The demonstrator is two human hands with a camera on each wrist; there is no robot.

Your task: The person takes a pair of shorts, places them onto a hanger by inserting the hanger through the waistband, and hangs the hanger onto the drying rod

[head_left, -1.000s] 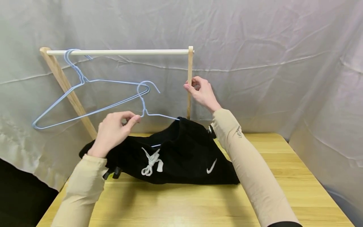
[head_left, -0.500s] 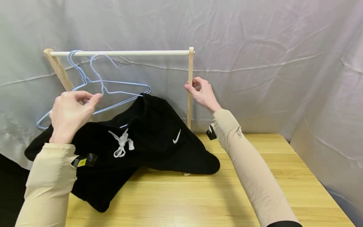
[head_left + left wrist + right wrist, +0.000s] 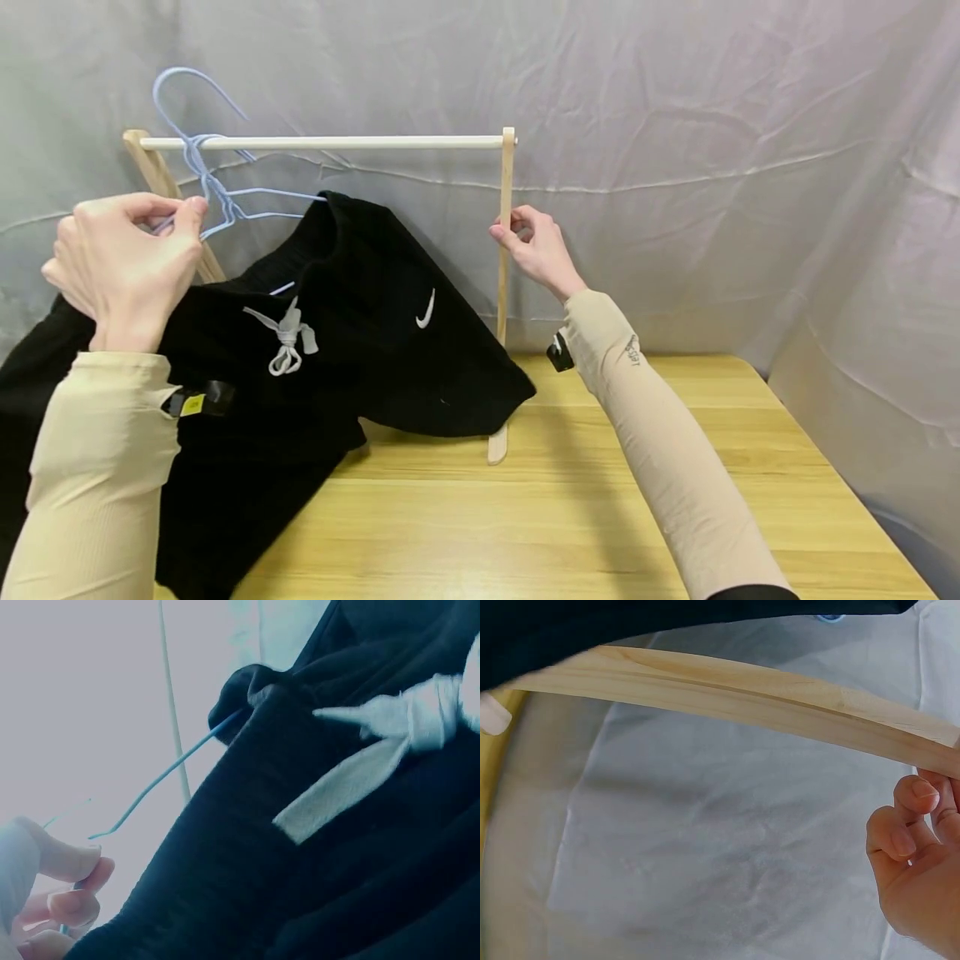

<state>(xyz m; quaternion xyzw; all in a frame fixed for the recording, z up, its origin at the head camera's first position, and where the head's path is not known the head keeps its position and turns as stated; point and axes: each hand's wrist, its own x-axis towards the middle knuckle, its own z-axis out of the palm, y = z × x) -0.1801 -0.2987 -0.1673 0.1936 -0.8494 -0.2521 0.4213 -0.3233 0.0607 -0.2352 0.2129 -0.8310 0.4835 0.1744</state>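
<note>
My left hand (image 3: 131, 254) pinches a blue wire hanger (image 3: 168, 93) just below its neck. The hanger's hook rises above the white rail (image 3: 360, 142) of a small clothes rack. From this hanger hang black shorts (image 3: 300, 400), with a white drawstring bow (image 3: 288, 337) and a white swoosh. In the left wrist view the hanger's arm (image 3: 169, 769) runs into the waistband. My right hand (image 3: 542, 250) grips the rack's right wooden post (image 3: 504, 275) between thumb and fingers. The right wrist view shows that post (image 3: 727, 701) at close range.
Other blue hangers (image 3: 197, 158) hang on the rail's left part, overlapped by the held one. The left wooden post (image 3: 153, 171) is partly hidden behind the shorts. A wooden table (image 3: 675, 467) lies below, and a grey cloth backdrop (image 3: 675, 108) stands behind.
My left hand has carried the hanger and shorts up and to the left, from low over the table to rail height. The right hand has stayed on the post.
</note>
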